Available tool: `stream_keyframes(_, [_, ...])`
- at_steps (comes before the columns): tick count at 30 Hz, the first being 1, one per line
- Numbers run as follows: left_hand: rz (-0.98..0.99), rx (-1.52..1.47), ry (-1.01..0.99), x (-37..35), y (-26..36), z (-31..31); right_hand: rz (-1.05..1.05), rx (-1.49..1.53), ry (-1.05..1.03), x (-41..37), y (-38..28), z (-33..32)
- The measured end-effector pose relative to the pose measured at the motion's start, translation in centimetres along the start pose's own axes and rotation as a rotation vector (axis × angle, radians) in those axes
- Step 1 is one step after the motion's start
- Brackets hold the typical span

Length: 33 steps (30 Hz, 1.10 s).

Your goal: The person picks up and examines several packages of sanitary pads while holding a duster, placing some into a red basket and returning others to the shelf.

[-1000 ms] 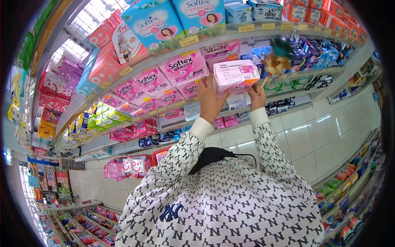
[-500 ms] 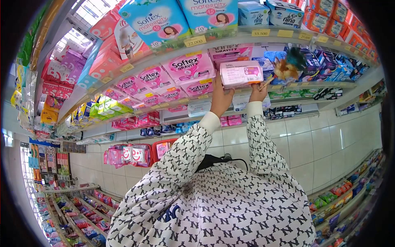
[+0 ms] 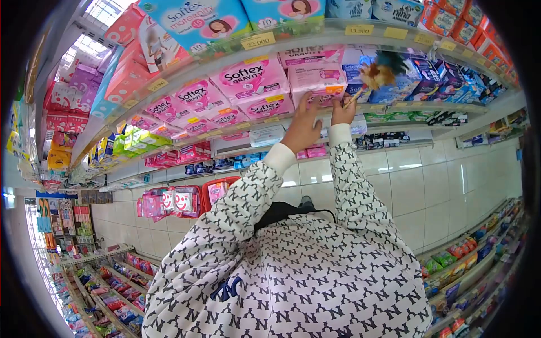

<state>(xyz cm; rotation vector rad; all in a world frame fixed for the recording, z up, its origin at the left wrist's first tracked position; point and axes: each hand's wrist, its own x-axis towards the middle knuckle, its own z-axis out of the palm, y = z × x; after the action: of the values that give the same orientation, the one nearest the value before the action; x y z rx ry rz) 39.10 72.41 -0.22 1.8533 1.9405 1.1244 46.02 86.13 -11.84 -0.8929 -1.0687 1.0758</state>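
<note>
A pink pack of Softex sanitary pads point(image 3: 317, 79) sits on the middle shelf, between other pink packs and blue ones. My left hand point(image 3: 304, 125) has its fingers stretched out against the lower front of this pack, apart from one another. Beside it, my right hand point(image 3: 342, 111) is closed around the thin handle of a feather duster point(image 3: 382, 73), close to the pack's lower right corner. The duster's brown and dark green feathers point up and right, in front of the blue packs point(image 3: 394, 90).
Price tags line the shelf edge point(image 3: 304, 35) above my hands. Blue maternity packs point(image 3: 203, 22) stand on the upper shelf. A red basket point(image 3: 208, 191) and pink packages point(image 3: 169, 201) are below left. Behind me are more stocked racks point(image 3: 112, 281).
The pink pack has gone from between my hands onto the shelf and now shows its front lower. My left hand has shifted onto its front; my right hand moved slightly left with the duster.
</note>
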Motion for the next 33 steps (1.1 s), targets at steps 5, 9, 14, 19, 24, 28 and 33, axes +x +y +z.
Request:
stream_keyframes(5, [0.058, 0.094, -0.024, 2.0, 2.8, -4.9, 0.025, 0.229, 0.099, -0.6, -4.8, -0.9])
stream_keyframes(9, [0.213, 0.56, 0.037, 2.8, 1.1, -4.1, 0.111, 0.303, 0.035, 0.0, -6.8, 0.6])
stream_keyframes(14, [0.075, 0.956, 0.041, 2.9, 0.7, -1.4, -0.091, -0.047, 0.062, 1.5, -3.9, 1.4])
stream_keyframes(19, [-0.054, 0.898, 0.038, 4.1, 1.9, -0.6, 0.036, 0.153, 0.017, 1.5, -5.7, 1.3])
stream_keyframes(24, [0.118, 0.655, 0.029, 4.2, 0.8, -0.8, 0.169, 0.221, 0.073, 2.7, -6.1, 0.2])
stream_keyframes(28, [0.09, 0.631, 0.029, 4.6, 0.6, -0.6, 0.417, 0.458, -0.029, 1.5, -12.3, 0.7])
stream_keyframes(33, [0.01, 0.662, -0.02, 6.2, 1.1, -0.7, 0.574, 0.44, -0.299, 0.4, -15.5, 1.7])
